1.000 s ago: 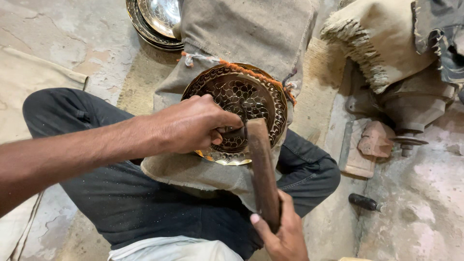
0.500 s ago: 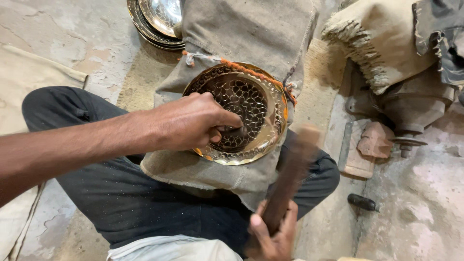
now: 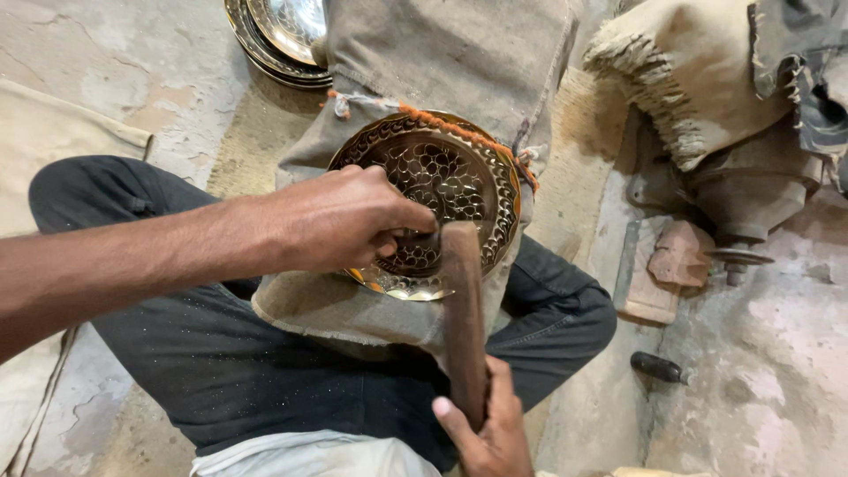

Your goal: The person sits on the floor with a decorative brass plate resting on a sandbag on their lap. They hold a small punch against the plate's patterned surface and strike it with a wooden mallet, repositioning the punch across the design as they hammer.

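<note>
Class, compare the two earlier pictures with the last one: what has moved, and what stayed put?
The wooden mallet, gripped by the right hand, swung back down from its raised tilt onto the tool at the brass plate. The left hand stayed clenched on the plate; plate and burlap cloth did not shift.

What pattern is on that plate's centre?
Plate: golden brass, dense scale-like openwork cells; head view.

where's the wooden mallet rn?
Head view, lower centre-right: the wooden mallet is gripped at its lower end by the right hand, its head down by the left hand on the brass plate.
</note>
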{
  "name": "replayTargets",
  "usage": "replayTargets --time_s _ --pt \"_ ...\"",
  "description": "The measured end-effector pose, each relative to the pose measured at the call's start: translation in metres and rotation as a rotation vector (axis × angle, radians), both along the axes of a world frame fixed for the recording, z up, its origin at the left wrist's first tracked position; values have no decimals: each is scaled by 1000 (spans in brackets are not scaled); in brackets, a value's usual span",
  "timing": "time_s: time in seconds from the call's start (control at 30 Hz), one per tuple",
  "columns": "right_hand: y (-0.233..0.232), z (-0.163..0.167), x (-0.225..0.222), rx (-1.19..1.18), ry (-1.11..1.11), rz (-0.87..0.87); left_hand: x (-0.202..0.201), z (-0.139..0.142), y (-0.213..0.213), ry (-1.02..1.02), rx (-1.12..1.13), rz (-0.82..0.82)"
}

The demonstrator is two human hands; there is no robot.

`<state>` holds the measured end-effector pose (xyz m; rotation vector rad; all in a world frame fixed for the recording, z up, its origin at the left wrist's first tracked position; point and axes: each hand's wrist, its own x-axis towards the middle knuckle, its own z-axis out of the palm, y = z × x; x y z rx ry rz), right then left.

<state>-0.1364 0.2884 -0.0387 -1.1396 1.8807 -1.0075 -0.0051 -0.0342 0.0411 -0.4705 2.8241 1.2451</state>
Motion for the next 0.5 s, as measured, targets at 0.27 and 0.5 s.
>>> replayTargets --time_s 0.27,0.5 --pt "-3 -1 4 -158 -260 -293 1 6 -4 -1 -10 -7" --pt "-6 0 0 -97 -394 -374 2 8 -6 50 -11 -15"
